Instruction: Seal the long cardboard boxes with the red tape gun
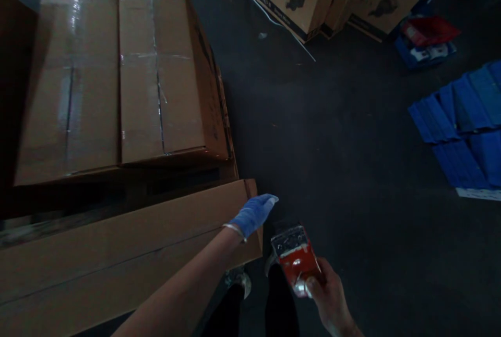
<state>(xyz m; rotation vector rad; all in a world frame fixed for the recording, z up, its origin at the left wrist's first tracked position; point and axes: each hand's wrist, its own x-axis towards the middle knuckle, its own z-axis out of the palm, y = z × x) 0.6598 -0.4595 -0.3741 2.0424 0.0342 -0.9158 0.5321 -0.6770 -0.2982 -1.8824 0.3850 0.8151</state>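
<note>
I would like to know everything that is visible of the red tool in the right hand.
The red tool looks like a tape dispenser: a glossy red body, a dark, scuffed plate across its front, and a pale, shiny part near its rear. Its material is hard to tell in this dim light. The bare right hand grips the rear, partly hiding it. The tool slants, front pointing away from the person, above the floor.

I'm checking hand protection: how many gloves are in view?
1: the blue glove on the left hand, by the end of the long box. The right hand, holding a red tape dispenser, is bare. Others could be hidden.
</note>
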